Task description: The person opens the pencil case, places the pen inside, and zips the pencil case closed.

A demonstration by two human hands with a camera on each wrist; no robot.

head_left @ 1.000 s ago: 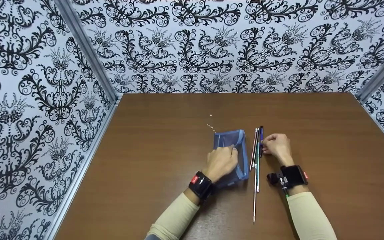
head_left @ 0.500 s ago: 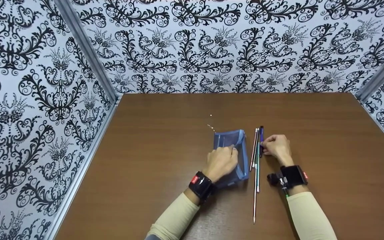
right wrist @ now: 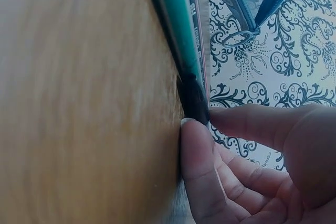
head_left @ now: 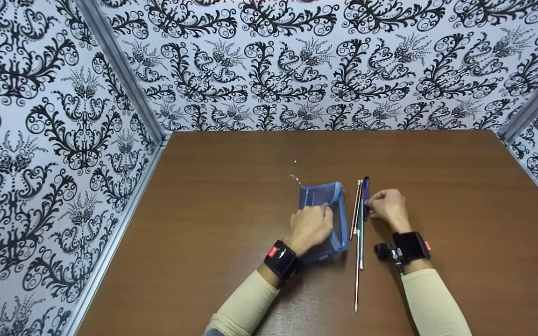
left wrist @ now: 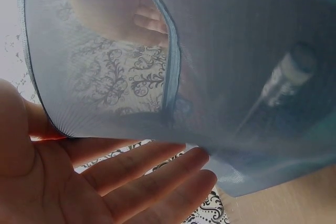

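A blue mesh zip pouch (head_left: 318, 192) stands on the table, with my left hand (head_left: 313, 226) gripping it from the near left. In the left wrist view its mesh (left wrist: 220, 30) fills most of the picture, the thumb passing behind the fabric and the fingers in front along its edge. My right hand (head_left: 388, 205) pinches a dark blue pen (head_left: 366, 186) between thumb and fingertip, at the dark end (right wrist: 194, 98). Directly left of the pen lie a green pencil (head_left: 361, 219), a reddish pencil (head_left: 356, 203) and a longer one (head_left: 357, 284), roughly parallel.
The brown table (head_left: 222, 196) runs back to a wall (head_left: 278, 65) with black scroll patterns, and a similar panel stands on the left. Small bright specks (head_left: 295, 178) show beyond the pouch's far left corner. Each wrist carries a black strap.
The right hand has shifted very slightly toward the person along the pen. The left hand, pouch and pencils keep their places.
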